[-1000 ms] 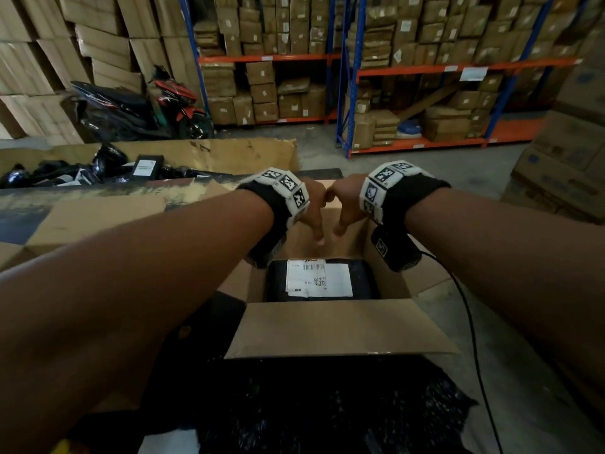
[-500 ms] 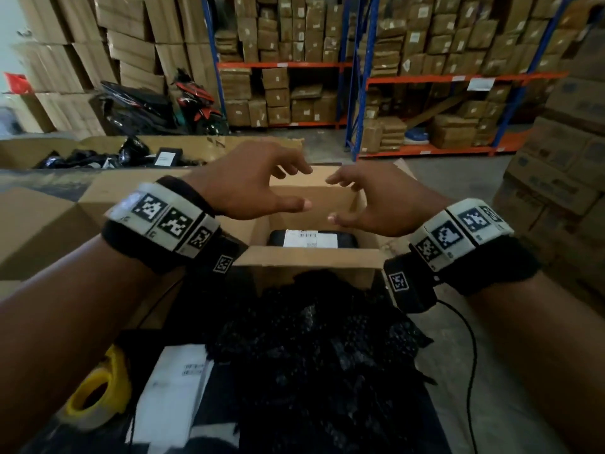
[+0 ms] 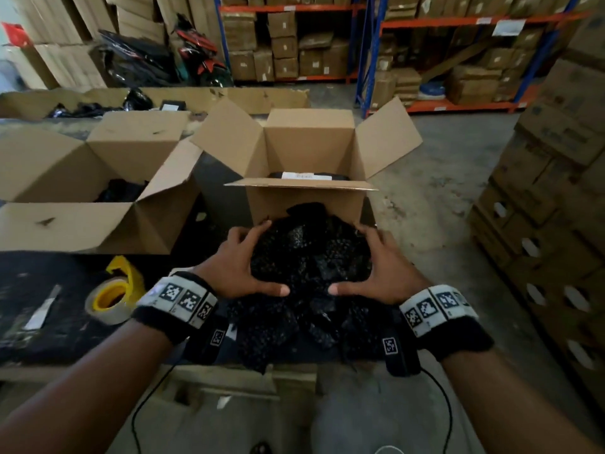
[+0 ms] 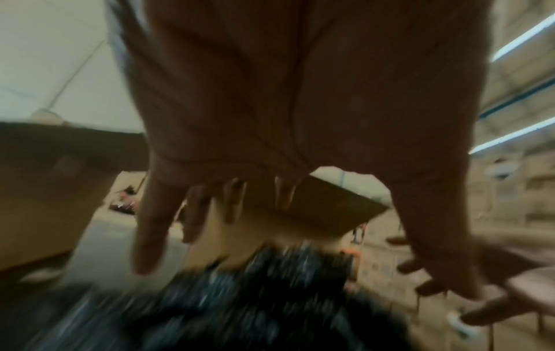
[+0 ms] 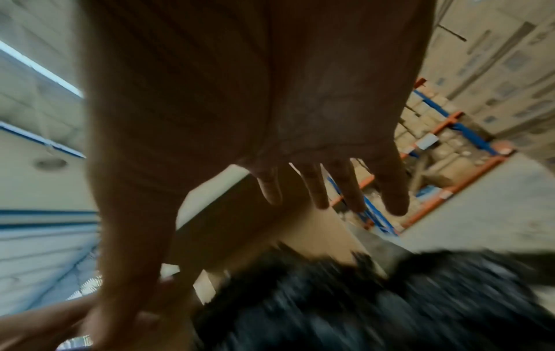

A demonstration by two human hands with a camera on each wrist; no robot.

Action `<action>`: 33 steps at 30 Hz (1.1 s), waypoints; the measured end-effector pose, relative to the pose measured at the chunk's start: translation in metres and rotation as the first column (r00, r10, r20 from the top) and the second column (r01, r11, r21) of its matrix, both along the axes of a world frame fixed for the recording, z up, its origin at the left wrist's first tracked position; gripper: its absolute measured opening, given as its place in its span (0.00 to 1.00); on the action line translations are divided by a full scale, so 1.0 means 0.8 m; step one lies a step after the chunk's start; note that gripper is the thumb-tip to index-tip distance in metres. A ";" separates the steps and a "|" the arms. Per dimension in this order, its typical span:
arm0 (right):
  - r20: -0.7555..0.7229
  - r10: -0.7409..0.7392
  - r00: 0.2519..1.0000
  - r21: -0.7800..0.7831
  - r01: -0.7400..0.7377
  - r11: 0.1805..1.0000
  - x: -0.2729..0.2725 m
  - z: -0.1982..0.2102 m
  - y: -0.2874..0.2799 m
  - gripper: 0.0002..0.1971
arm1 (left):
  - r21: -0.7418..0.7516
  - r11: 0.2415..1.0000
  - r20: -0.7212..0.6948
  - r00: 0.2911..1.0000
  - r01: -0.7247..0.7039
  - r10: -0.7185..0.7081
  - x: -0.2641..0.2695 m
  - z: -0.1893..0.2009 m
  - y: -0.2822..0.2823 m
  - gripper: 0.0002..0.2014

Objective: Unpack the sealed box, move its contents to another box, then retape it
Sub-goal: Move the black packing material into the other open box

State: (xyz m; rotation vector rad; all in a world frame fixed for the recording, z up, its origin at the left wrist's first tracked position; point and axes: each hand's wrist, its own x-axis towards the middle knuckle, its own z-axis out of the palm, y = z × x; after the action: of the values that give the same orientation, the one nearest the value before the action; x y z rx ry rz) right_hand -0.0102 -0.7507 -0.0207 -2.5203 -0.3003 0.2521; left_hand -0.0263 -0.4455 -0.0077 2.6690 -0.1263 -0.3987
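Note:
An open cardboard box (image 3: 307, 204) stands ahead of me, and inside it lies a black package with a white label (image 3: 301, 175). A crumpled heap of black bubble wrap (image 3: 307, 267) lies on the table against the box's near wall. My left hand (image 3: 244, 263) and right hand (image 3: 373, 263) flank the heap with fingers spread and thumbs pointing at each other on the near side. Both wrist views are blurred. They show the left hand (image 4: 270, 142) and right hand (image 5: 270, 118) with straight fingers just above the wrap (image 4: 255, 296) (image 5: 375, 308), holding nothing.
A second open box (image 3: 82, 224) with dark contents stands to the left. A tape roll with a yellow core (image 3: 109, 298) and a box cutter (image 3: 42, 309) lie on the dark table at near left. Stacked cartons (image 3: 540, 224) line the right, with shelving behind.
Both hands have drawn back out of the box toward me and dropped down around the black bubble wrap heap. My head has pulled back, so both boxes are in view.

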 end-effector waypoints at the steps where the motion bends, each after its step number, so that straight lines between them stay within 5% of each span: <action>1: -0.056 -0.009 0.998 -0.020 0.008 1.000 0.001 -0.015 0.000 0.74 | 0.038 0.999 -0.046 0.999 -0.017 0.018 0.007 -0.018 -0.001 0.74; 10: -0.275 -0.100 0.956 0.043 0.116 0.992 0.047 -0.094 0.035 0.85 | 0.103 0.995 -0.175 0.985 0.010 0.008 0.074 -0.111 -0.010 0.81; 19: -0.172 -0.013 0.985 0.175 0.044 0.984 0.053 -0.115 0.086 0.77 | 0.244 0.963 -0.203 0.977 0.119 -0.070 0.096 -0.126 -0.001 0.79; 23: -0.071 0.005 0.997 -0.003 -0.005 1.000 0.048 -0.093 0.074 0.77 | 0.297 0.953 -0.092 0.995 0.069 -0.043 0.096 -0.098 0.027 0.80; 28: -0.057 0.023 0.998 -0.098 -0.029 0.995 0.044 -0.080 0.074 0.84 | 0.089 0.996 -0.095 0.995 0.024 -0.015 0.099 -0.092 0.041 0.84; 31: -0.116 0.085 0.990 -0.127 -0.100 0.987 0.056 -0.088 0.093 0.84 | 0.004 0.993 -0.107 0.988 0.114 -0.113 0.107 -0.109 0.030 0.85; 33: -0.152 0.123 0.981 -0.175 -0.149 0.973 0.064 -0.099 0.108 0.83 | 0.087 0.971 -0.163 0.964 0.224 -0.209 0.111 -0.126 0.021 0.84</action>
State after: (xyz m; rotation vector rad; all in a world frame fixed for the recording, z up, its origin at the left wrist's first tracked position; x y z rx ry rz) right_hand 0.0411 -0.6646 -0.0996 -2.6508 -0.4113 0.5326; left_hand 0.0629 -0.4285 -0.1084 2.7230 -0.3626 -0.6951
